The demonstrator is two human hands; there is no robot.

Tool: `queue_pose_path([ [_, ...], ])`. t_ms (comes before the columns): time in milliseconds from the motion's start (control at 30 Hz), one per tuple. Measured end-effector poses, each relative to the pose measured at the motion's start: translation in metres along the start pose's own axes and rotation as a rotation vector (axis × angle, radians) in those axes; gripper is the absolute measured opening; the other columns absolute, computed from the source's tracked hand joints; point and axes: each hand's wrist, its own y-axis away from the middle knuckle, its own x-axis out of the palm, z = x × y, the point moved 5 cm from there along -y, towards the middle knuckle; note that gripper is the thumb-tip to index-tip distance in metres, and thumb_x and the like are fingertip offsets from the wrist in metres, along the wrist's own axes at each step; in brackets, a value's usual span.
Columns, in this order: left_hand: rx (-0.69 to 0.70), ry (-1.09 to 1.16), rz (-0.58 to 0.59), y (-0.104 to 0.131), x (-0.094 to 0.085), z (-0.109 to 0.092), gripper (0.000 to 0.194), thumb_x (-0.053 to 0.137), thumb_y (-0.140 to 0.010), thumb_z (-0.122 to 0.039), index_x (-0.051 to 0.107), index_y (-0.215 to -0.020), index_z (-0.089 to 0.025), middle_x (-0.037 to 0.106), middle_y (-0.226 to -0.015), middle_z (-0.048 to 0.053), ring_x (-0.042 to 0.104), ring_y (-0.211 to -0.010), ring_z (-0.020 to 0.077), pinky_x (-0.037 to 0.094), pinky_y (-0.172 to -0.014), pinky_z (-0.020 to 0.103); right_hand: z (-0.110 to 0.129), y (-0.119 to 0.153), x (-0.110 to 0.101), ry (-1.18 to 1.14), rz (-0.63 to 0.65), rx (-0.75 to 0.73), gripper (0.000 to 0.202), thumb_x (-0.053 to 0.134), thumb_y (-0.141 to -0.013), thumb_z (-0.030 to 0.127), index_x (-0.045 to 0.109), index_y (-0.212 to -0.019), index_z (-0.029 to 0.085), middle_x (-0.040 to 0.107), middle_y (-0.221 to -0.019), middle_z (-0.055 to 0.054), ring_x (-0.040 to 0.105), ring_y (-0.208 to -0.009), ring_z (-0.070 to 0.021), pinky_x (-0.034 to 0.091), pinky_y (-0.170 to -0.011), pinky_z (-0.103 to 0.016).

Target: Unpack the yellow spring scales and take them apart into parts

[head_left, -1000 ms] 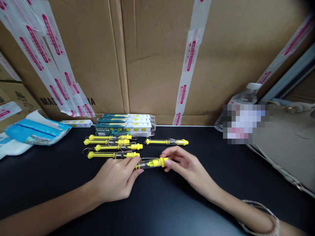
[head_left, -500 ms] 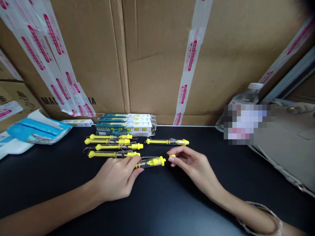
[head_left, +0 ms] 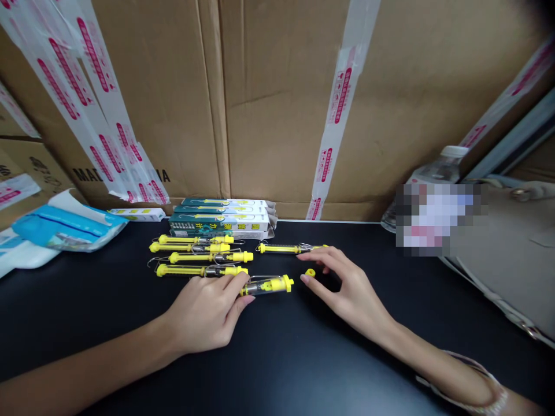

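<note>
My left hand is closed around a clear tubular spring scale with a yellow end, which points right; its other end is hidden under my fingers. Just right of that end lies a small yellow ring-shaped cap. My right hand is open over the cap, thumb and fingers apart, the thumb tip close beside it. Whether the thumb touches it I cannot tell. Several yellow spring scales with wire hooks lie in rows behind my left hand. Another spring scale lies behind my right hand, partly covered by its fingers.
Stacked green and white boxes stand against a large cardboard carton. A single slim box and a blue packet are at left. A plastic bottle and a beige bag stand at right on the black table.
My right fingers have spread and released the yellow cap, which now sits between thumb and fingers. My left hand with the spring scale has barely moved.
</note>
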Motion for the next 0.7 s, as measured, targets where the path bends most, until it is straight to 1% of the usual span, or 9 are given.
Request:
queue_pose_path([
  [100, 0.013, 0.006, -0.004, 0.000, -0.001, -0.001, 0.021, 0.039, -0.102, -0.028, 0.056, -0.106, -0.017, 0.077, -0.088, 0.007, 0.075, -0.068, 0.0249, 0.053, -0.050, 0.033, 0.012, 0.004, 0.001, -0.071, 0.020, -0.034, 0.024, 0.066, -0.093, 0.037, 0.069, -0.114, 0.026, 0.068, -0.110, -0.008, 0.062, -0.092, -0.0241, 0.052, -0.079, -0.038],
  [200, 0.045, 0.006, -0.027, -0.001, -0.003, -0.003, 0.021, 0.039, -0.103, -0.028, 0.056, -0.108, -0.017, 0.077, -0.091, 0.007, 0.075, -0.070, 0.0240, 0.054, -0.052, 0.033, 0.023, 0.010, 0.010, -0.142, 0.101, -0.015, 0.029, 0.068, -0.092, 0.041, 0.068, -0.117, 0.026, 0.071, -0.100, -0.005, 0.064, -0.083, -0.0209, 0.054, -0.077, -0.035],
  [267, 0.078, 0.008, -0.056, -0.002, -0.005, -0.004, 0.021, 0.039, -0.104, -0.029, 0.056, -0.109, -0.017, 0.077, -0.093, 0.007, 0.075, -0.072, 0.0230, 0.054, -0.054, 0.032, 0.028, 0.013, 0.017, -0.172, 0.156, 0.004, 0.031, 0.067, -0.093, 0.042, 0.067, -0.120, 0.027, 0.073, -0.095, -0.003, 0.065, -0.078, -0.0193, 0.055, -0.075, -0.033],
  [333, 0.113, 0.006, -0.083, -0.002, -0.006, -0.007, 0.021, 0.039, -0.104, -0.028, 0.056, -0.110, -0.016, 0.077, -0.095, 0.007, 0.075, -0.074, 0.0219, 0.055, -0.055, 0.032, 0.032, 0.015, 0.021, -0.188, 0.177, 0.007, 0.028, 0.064, -0.095, 0.040, 0.067, -0.120, 0.027, 0.074, -0.096, -0.003, 0.067, -0.077, -0.0188, 0.055, -0.073, -0.031],
  [400, 0.143, -0.004, -0.114, -0.002, -0.008, -0.009, 0.022, 0.039, -0.105, -0.027, 0.056, -0.111, -0.015, 0.076, -0.096, 0.006, 0.075, -0.075, 0.0207, 0.054, -0.056, 0.031, 0.035, 0.015, 0.021, -0.201, 0.159, -0.038, 0.023, 0.063, -0.097, 0.036, 0.069, -0.117, 0.027, 0.074, -0.100, -0.004, 0.069, -0.084, -0.0196, 0.056, -0.077, -0.031],
  [467, 0.166, -0.024, -0.161, -0.002, -0.009, -0.011, 0.023, 0.040, -0.106, -0.027, 0.057, -0.113, -0.014, 0.076, -0.094, 0.005, 0.075, -0.074, 0.0192, 0.054, -0.056, 0.030, 0.039, 0.016, 0.018, -0.205, 0.119, -0.124, 0.017, 0.062, -0.097, 0.028, 0.072, -0.112, 0.026, 0.072, -0.104, -0.006, 0.069, -0.092, -0.0201, 0.057, -0.082, -0.031],
  [567, 0.191, -0.058, -0.232, -0.001, -0.012, -0.012, 0.023, 0.041, -0.106, -0.027, 0.057, -0.115, -0.013, 0.077, -0.092, 0.004, 0.075, -0.071, 0.0165, 0.053, -0.057, 0.029, 0.041, 0.016, 0.015, -0.185, 0.052, -0.224, 0.017, 0.062, -0.096, 0.016, 0.074, -0.105, 0.024, 0.067, -0.107, -0.006, 0.069, -0.095, -0.0185, 0.056, -0.085, -0.030],
  [633, 0.199, -0.078, -0.266, -0.001, -0.014, -0.013, 0.027, 0.042, -0.107, -0.032, 0.058, -0.116, -0.012, 0.077, -0.091, 0.003, 0.074, -0.070, 0.0158, 0.054, -0.058, 0.028, 0.040, 0.017, 0.014, -0.165, 0.024, -0.247, 0.019, 0.063, -0.094, 0.011, 0.075, -0.103, 0.024, 0.063, -0.110, -0.007, 0.068, -0.094, -0.0173, 0.057, -0.083, -0.029],
  [700, 0.201, -0.099, -0.294, -0.002, -0.015, -0.013, 0.034, 0.044, -0.106, -0.040, 0.058, -0.117, -0.011, 0.077, -0.090, 0.004, 0.074, -0.069, 0.0164, 0.054, -0.059, 0.028, 0.040, 0.017, 0.014, -0.171, 0.004, -0.267, 0.023, 0.062, -0.093, 0.008, 0.076, -0.103, 0.024, 0.058, -0.114, -0.008, 0.067, -0.097, -0.0178, 0.057, -0.083, -0.029],
])
